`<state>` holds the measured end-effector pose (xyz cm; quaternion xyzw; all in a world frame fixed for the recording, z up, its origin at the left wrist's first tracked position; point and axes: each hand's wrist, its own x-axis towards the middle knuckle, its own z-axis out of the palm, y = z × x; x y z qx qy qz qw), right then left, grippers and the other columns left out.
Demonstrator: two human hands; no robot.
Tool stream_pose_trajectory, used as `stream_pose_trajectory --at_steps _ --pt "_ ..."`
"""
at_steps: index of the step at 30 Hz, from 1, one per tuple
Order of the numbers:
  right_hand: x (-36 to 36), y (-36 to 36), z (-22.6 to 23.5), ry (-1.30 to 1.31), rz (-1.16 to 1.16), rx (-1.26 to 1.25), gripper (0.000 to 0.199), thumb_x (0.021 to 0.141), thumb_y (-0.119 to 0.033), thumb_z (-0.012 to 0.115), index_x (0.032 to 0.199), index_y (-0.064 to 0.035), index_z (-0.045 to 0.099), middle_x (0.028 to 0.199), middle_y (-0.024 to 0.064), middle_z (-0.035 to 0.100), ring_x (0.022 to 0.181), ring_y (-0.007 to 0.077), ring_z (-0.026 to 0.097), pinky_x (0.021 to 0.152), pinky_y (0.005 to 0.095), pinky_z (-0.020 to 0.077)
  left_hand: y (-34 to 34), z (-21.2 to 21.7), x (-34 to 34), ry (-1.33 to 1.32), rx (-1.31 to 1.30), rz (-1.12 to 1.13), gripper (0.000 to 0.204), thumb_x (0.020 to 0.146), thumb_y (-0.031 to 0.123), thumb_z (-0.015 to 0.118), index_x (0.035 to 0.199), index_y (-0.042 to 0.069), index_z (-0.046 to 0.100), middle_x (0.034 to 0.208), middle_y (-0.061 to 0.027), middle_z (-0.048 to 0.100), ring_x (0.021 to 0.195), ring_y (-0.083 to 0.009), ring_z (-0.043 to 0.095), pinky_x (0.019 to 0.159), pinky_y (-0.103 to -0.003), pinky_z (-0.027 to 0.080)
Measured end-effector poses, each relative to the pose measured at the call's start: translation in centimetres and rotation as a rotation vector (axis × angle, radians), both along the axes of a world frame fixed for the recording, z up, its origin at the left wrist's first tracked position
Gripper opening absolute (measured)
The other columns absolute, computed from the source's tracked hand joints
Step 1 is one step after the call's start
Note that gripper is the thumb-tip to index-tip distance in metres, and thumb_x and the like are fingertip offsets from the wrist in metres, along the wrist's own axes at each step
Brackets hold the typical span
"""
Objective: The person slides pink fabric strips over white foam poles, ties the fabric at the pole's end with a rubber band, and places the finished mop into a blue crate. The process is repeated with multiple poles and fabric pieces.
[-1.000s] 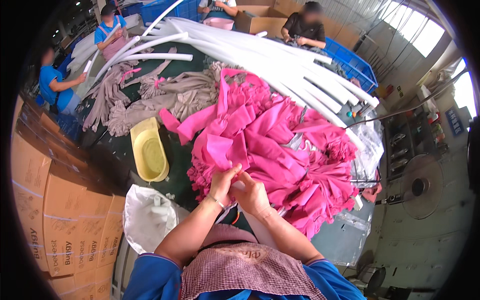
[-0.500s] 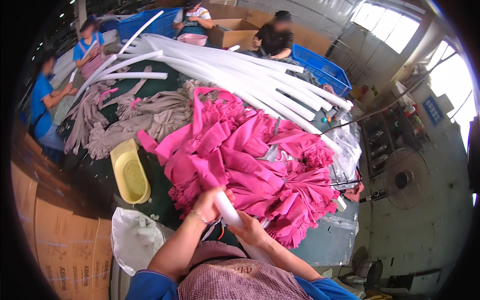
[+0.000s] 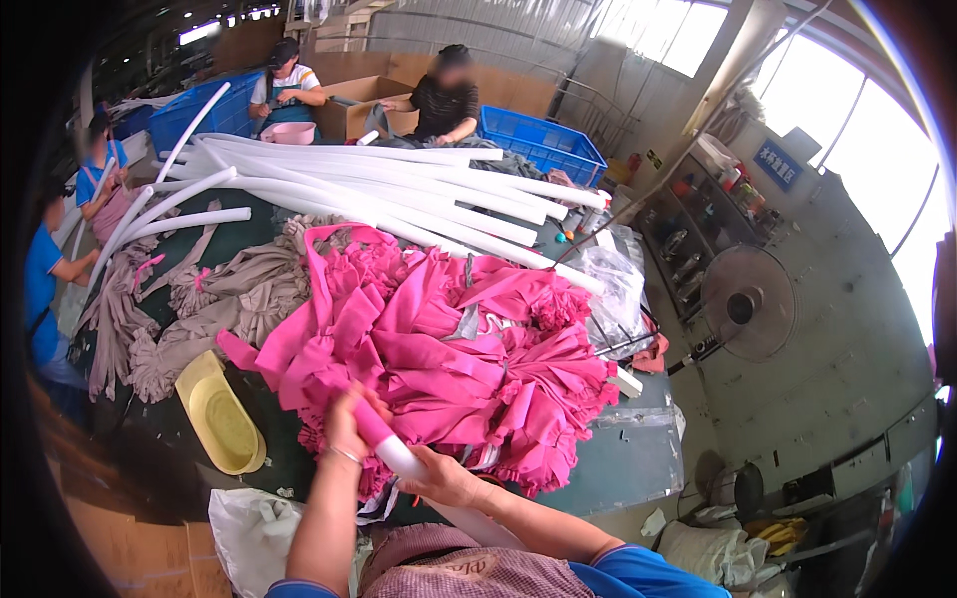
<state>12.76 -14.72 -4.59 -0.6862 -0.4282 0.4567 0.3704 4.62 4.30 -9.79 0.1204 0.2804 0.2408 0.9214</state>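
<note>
Close in front of me, a white foam tube [image 3: 403,460] slants up and to the left from my apron. A pink fabric sleeve [image 3: 373,425] covers its upper end. My left hand [image 3: 346,421] is closed around the sleeve at that end, a little blurred. Lower down, my right hand [image 3: 446,477] grips the bare white part of the tube. Just beyond both hands lies a large heap of pink fabric sleeves [image 3: 449,349], with grey strips of cloth among them.
A yellow plastic tub [image 3: 221,417] and grey-brown fabric sleeves [image 3: 214,304] lie to the left. Long white foam tubes [image 3: 369,189] are piled across the table behind. Several people work around the far side, near blue crates [image 3: 543,145]. A fan [image 3: 743,304] stands at the right.
Pink fabric now covers the tube's upper end, which was bare white below my left hand. My left hand has moved with the sleeve. The whole view has turned rightward.
</note>
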Motion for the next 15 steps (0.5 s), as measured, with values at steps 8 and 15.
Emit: stream_pose_trajectory --at_steps 8,15 --pt "0.0 -1.4 -3.2 -0.196 -0.096 -0.052 0.051 0.083 -0.039 0.073 0.110 0.0018 0.062 0.087 0.0150 0.068 0.082 0.0236 0.068 0.074 0.0368 0.0520 -7.7 -3.4 -0.1 0.116 0.061 -0.028 0.019 0.082 0.018 0.071 0.088 0.004 0.061 0.076 -0.0071 0.062 0.068 -0.0200 0.062 0.063 -0.034 0.053" --pt "-1.0 -5.4 -2.7 -0.236 -0.016 -0.205 0.070 0.082 -0.054 0.069 0.119 0.0037 0.054 0.092 0.0196 0.067 0.089 0.0278 0.067 0.078 0.0380 0.0506 -9.1 -1.2 -2.2 0.031 0.060 -0.078 0.030 0.082 0.021 0.075 0.102 0.004 0.060 0.086 -0.0080 0.065 0.074 -0.0197 0.064 0.068 -0.036 0.055"
